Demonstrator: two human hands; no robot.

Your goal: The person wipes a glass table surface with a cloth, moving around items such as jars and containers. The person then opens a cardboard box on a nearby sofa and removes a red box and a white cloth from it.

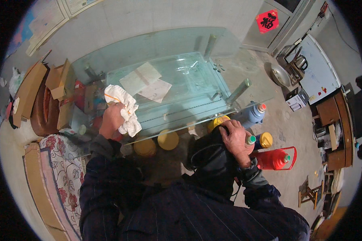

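Note:
A white cloth with an orange stripe is bunched under my left hand, on the left part of a glass-topped table. My left fingers are closed on the cloth. My right hand rests, fingers bent, over the dark cloth at my knee, near the table's front edge. Whether it grips anything I cannot tell. Two overlapping pale sheets show at the middle of the table; whether they lie on the top glass or on the shelf below is unclear.
To the right on the floor stand a blue thermos flask, a yellow-lidded container and a red thermos flask. Cardboard boxes and a floral-covered seat are at left. A small wooden stool stands farther right.

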